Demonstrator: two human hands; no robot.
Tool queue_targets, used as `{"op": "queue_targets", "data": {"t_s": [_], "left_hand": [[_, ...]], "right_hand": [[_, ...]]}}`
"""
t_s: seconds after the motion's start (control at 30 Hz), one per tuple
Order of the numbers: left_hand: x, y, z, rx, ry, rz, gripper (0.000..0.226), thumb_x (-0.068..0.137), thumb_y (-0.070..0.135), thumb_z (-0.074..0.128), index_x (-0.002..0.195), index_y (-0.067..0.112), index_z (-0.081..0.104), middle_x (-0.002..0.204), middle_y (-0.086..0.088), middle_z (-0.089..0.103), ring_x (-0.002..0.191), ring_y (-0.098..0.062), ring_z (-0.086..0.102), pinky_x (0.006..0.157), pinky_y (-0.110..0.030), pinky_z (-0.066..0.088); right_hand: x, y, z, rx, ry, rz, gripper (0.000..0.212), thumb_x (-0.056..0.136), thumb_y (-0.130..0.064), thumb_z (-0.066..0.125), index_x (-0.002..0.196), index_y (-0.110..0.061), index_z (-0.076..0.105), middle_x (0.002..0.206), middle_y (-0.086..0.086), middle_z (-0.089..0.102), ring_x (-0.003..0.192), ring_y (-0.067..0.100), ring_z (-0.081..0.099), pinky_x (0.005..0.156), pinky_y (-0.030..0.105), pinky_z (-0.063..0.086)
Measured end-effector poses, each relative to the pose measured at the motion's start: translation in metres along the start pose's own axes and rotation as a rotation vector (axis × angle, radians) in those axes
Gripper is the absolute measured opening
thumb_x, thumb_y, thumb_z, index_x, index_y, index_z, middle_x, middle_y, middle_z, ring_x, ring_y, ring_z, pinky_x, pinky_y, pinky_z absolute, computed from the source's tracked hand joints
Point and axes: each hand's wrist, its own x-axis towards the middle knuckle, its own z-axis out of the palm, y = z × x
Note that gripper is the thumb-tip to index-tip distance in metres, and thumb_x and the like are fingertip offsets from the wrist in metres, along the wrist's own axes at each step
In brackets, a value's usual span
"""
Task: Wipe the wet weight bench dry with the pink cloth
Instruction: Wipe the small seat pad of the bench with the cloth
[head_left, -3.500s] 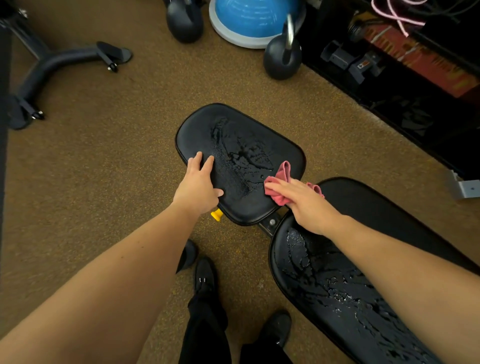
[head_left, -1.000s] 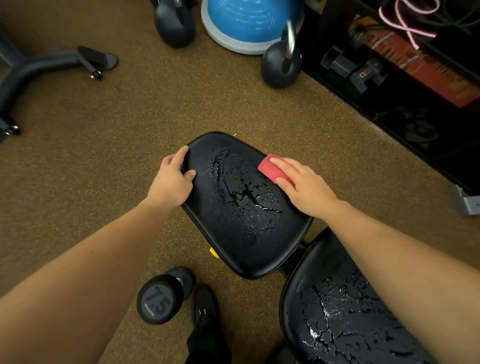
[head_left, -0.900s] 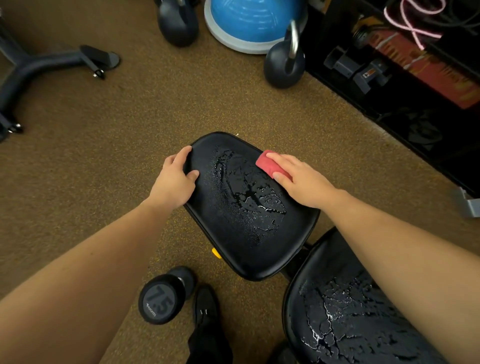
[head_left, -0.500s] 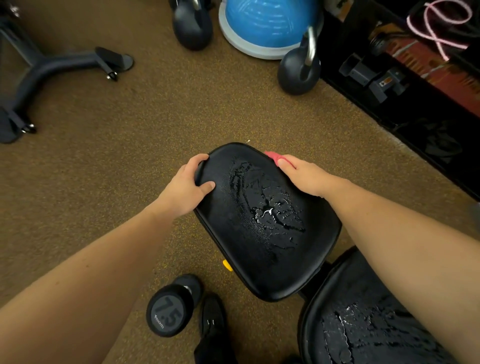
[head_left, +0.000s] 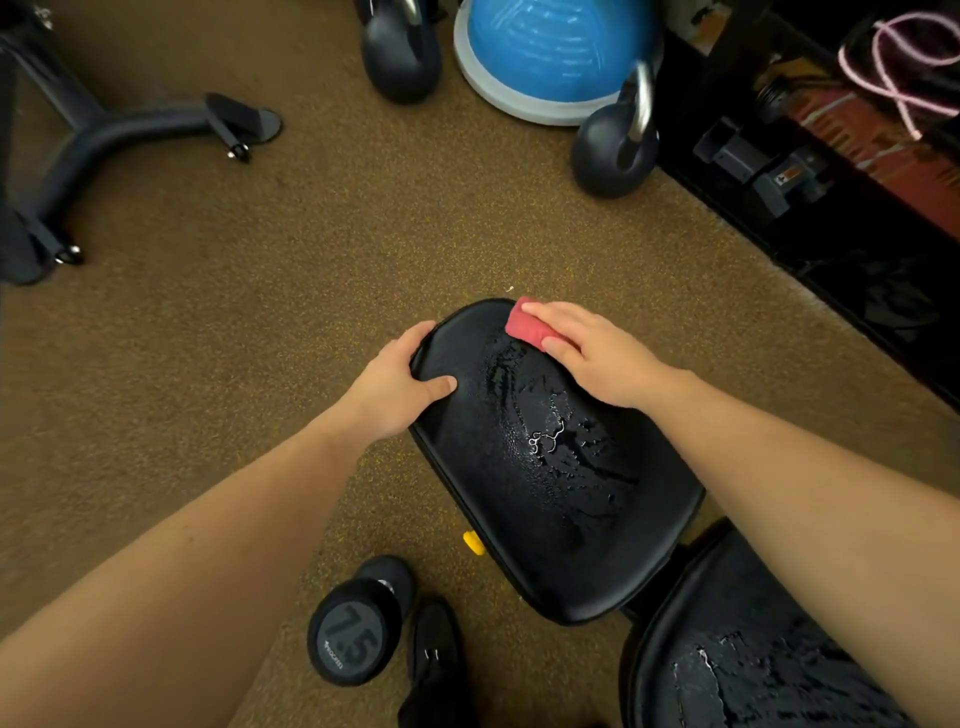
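I see my right hand (head_left: 587, 353) reaching out over the far end of the weight bench seat pad (head_left: 545, 493), palm down, fingers held together and pressed flat on the folded pink cloth (head_left: 524, 326). The cloth sits on the pad's far edge, just beyond the streaks of water that glisten across the middle of the pad. My right forearm runs diagonally in from the lower right, passing over the back pad (head_left: 727, 665), which is also beaded with water. My left hand (head_left: 395, 382) clamps the seat pad's left rim, fingers curled over the edge and thumb lying on the top surface, with that forearm stretching in from the lower left. A dumbbell (head_left: 353, 623) lies on the floor near my shoe (head_left: 434, 654).
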Motion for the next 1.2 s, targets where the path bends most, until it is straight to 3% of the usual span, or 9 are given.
{"op": "queue_targets", "data": {"t_s": [0.4,0.53,0.63,0.7,0.8,0.87,0.97,1.1,1.2], "left_hand": [[0.009,-0.013,0.001,0.021,-0.014,0.064,0.075,0.088,0.039,0.071,0.151,0.040,0.030,0.140,0.003,0.046,0.127,-0.022,0.050,0.108,-0.047,0.044],[0.009,-0.011,-0.004,-0.010,-0.067,0.049,0.083,0.082,0.048,0.071,0.152,0.040,0.028,0.144,0.003,0.045,0.129,-0.022,0.050,0.109,-0.048,0.044],[0.009,-0.001,-0.014,0.016,-0.017,0.112,0.079,0.087,0.049,0.067,0.155,0.037,0.027,0.152,0.004,0.037,0.137,-0.017,0.041,0.113,-0.035,0.034],[0.009,0.016,-0.022,0.095,0.105,0.267,0.063,0.098,0.035,0.060,0.154,0.031,0.032,0.153,0.008,0.037,0.138,-0.008,0.036,0.112,-0.027,0.030],[0.020,0.040,-0.025,0.129,0.144,0.398,0.042,0.106,0.024,0.045,0.148,0.023,0.045,0.150,0.008,0.047,0.136,-0.005,0.040,0.110,-0.020,0.029],[0.031,0.049,-0.019,0.143,0.075,0.404,0.038,0.107,0.020,0.040,0.145,0.020,0.047,0.144,0.007,0.054,0.133,-0.008,0.047,0.106,-0.017,0.031],[0.044,0.060,-0.006,0.245,-0.039,0.482,0.040,0.106,0.023,0.042,0.145,0.024,0.045,0.136,0.005,0.059,0.128,-0.014,0.052,0.109,-0.026,0.036],[0.054,0.073,-0.002,0.762,-0.032,0.540,0.048,0.102,0.052,0.042,0.149,0.042,0.039,0.122,-0.004,0.045,0.117,-0.027,0.042,0.102,-0.045,0.040],[0.054,0.076,-0.006,0.877,0.016,0.536,0.043,0.097,0.055,0.048,0.130,0.029,0.056,0.118,-0.005,0.044,0.115,-0.028,0.044,0.097,-0.049,0.045]], "right_hand": [[0.058,-0.029,-0.009,0.204,-0.090,0.135,0.036,0.107,-0.047,0.035,0.141,-0.051,0.043,0.145,-0.010,0.051,0.131,0.017,0.047,0.110,0.041,0.036],[0.059,-0.032,-0.008,0.348,0.056,0.400,0.032,0.105,-0.050,0.040,0.126,-0.026,0.039,0.122,0.000,0.057,0.101,0.018,0.057,0.083,0.038,0.041],[0.051,-0.037,-0.005,0.277,0.208,0.262,0.021,0.102,-0.047,0.051,0.113,-0.029,0.050,0.109,-0.005,0.059,0.094,0.015,0.058,0.071,0.032,0.039],[0.047,-0.043,-0.007,0.287,0.222,0.092,0.013,0.096,-0.041,0.063,0.107,-0.036,0.058,0.112,-0.008,0.059,0.100,0.013,0.057,0.082,0.031,0.041],[0.045,-0.049,-0.016,0.335,0.117,0.009,0.027,0.094,-0.030,0.068,0.118,-0.038,0.057,0.124,-0.012,0.062,0.113,0.013,0.060,0.100,0.037,0.047],[0.043,-0.050,-0.024,0.532,0.055,0.118,0.046,0.094,-0.008,0.057,0.125,-0.038,0.040,0.126,-0.013,0.066,0.108,0.022,0.067,0.088,0.048,0.057],[0.037,-0.042,-0.029,0.635,0.080,0.173,0.072,0.079,0.018,0.044,0.111,-0.044,0.028,0.128,-0.005,0.062,0.118,0.025,0.064,0.091,0.064,0.054],[0.022,-0.028,-0.029,0.470,0.196,0.191,0.055,0.092,0.005,0.059,0.126,-0.033,0.042,0.129,-0.005,0.056,0.121,0.010,0.058,0.104,0.035,0.046],[0.009,-0.013,-0.031,0.392,0.226,0.279,0.036,0.101,-0.008,0.051,0.130,-0.028,0.054,0.130,-0.007,0.062,0.110,0.006,0.058,0.093,0.026,0.044]]}}
